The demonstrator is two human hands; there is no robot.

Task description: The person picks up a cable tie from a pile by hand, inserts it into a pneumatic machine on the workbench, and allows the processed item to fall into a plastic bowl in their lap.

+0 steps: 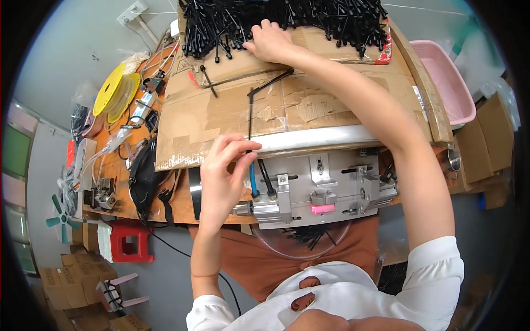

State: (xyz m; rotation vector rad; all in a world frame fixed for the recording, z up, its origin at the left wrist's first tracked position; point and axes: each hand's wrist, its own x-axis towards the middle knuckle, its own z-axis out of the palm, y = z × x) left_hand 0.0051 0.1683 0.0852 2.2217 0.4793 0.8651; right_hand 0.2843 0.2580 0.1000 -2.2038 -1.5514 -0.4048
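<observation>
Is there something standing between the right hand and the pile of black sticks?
Nothing visible stands in the way: the right hand reaches over the cardboard to the near edge of the pile of black sticks.

No legible text; marks (314,109) on cardboard (221,122), white label (420,103) too blurred to read.

Left hand (223,174) pinches a rod (250,118) at the near edge of the cardboard (221,118); right hand (271,43) at its far-end pile (232,25); spool (110,91) left of it, basket (467,107) right
</observation>
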